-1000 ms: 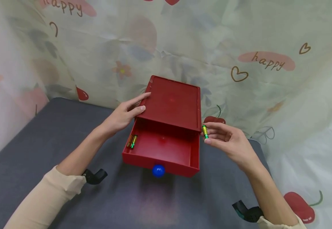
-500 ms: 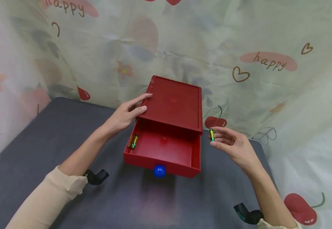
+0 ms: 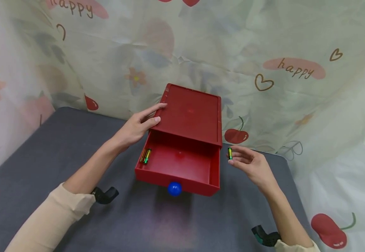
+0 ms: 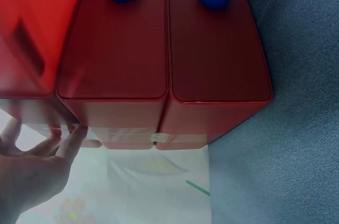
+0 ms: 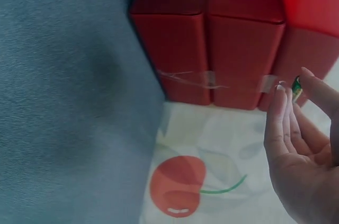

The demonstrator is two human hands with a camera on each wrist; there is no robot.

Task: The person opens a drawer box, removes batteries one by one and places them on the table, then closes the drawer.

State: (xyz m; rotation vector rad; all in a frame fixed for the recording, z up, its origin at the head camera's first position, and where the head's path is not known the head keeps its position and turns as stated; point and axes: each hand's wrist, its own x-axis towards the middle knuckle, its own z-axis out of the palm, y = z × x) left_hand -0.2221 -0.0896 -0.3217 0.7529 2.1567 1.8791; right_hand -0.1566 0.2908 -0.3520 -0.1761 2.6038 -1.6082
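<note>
A red drawer unit (image 3: 188, 113) stands mid-table in the head view, its top drawer (image 3: 182, 164) pulled out by a blue knob (image 3: 174, 189) side. Two green-and-gold batteries (image 3: 146, 156) lie side by side at that drawer's left wall. My left hand (image 3: 135, 126) rests on the unit's upper left edge, thumb and forefinger extended over the top; in the left wrist view its other fingers touch the side wall. Right of the unit, my right hand (image 3: 253, 166) pinches another green-and-gold battery (image 3: 230, 153) upright between thumb and fingertips, apart from the drawer.
Below the pulled-out drawer, two closed drawers (image 4: 217, 49) with blue knobs show in the left wrist view. Clear tape (image 5: 212, 78) crosses the unit's side. A dark grey tabletop (image 3: 85, 140) lies beneath; a printed cloth (image 3: 201, 42) hangs behind and at both sides.
My right hand has drawn the battery away from the unit's right edge, then dipped slightly lower. The left hand and the drawer keep their places.
</note>
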